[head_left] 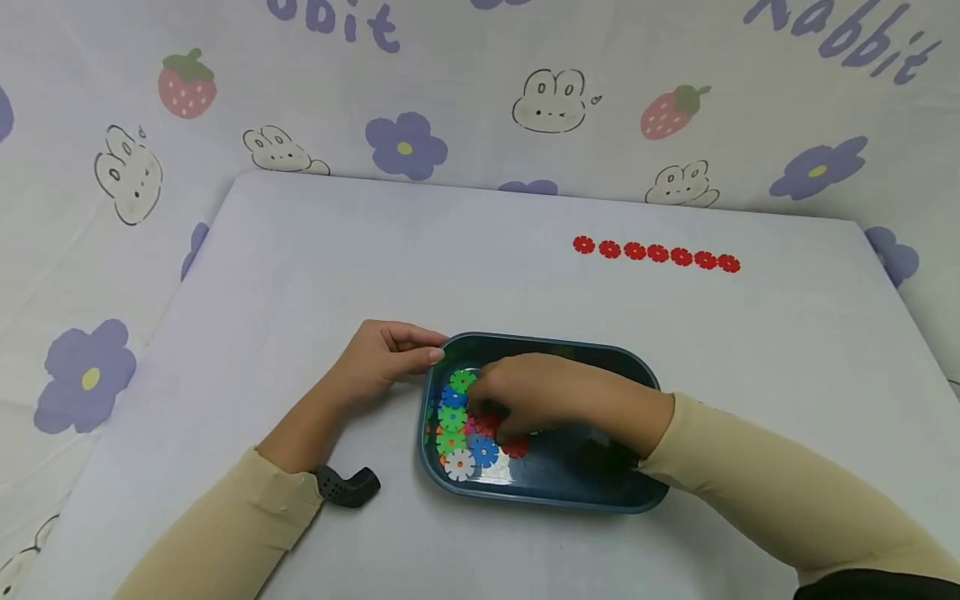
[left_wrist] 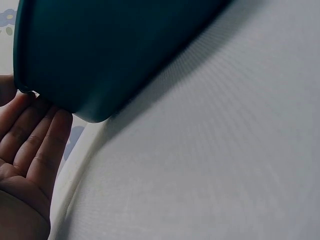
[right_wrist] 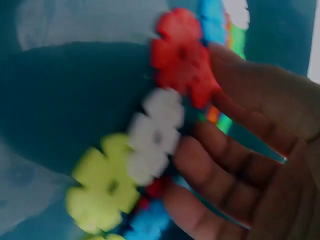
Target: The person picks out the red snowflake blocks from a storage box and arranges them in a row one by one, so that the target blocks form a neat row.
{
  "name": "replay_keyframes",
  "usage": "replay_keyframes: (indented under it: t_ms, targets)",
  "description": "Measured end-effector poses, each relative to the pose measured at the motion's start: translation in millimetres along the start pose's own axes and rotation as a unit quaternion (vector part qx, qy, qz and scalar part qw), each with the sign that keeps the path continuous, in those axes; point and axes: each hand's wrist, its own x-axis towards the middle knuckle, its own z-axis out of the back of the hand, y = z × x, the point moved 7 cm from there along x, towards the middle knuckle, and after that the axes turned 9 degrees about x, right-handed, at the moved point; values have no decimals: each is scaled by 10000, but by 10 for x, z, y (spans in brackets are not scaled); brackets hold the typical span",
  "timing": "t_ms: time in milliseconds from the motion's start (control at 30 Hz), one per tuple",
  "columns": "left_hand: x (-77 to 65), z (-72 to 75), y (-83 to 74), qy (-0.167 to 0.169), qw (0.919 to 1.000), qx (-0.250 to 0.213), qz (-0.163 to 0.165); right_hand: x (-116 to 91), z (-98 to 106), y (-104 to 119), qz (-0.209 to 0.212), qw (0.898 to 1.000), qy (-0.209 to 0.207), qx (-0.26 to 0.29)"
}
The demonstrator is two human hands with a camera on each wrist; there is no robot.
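A dark teal tray (head_left: 570, 492) holds small flower-shaped plastic pieces in several colours, gathered towards its left end. At the tray's left rim, my left hand (head_left: 386, 354) grips the corner between thumb and fingers; the left wrist view shows its fingers against the outer wall. Inside the tray, my right hand (head_left: 536, 387) reaches among the pieces. Its thumb touches a red flower piece (right_wrist: 180, 50), while the bent fingers lie beside a white piece (right_wrist: 156, 137) and a yellow piece (right_wrist: 102, 187). Thumb and fingers stand apart there, and the right wrist view is blurred.
Beyond the tray, a row of several red flower pieces (head_left: 657, 253) lies on the white tabletop (head_left: 375, 250). A patterned cloth (head_left: 465, 83) hangs behind. A black curved device (head_left: 348, 487) sits at the left cuff.
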Motion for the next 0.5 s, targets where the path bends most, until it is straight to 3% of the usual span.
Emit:
replay_keyframes:
  t_ms: [233,500]
  targets:
    - [-6,9,0,16,10000,-23,-20,99,-48,14,-166,9994,-108,-301]
    - [-15,6,-11,17,10000,-71,-33,102,-53,39,-25,9999,-60,88]
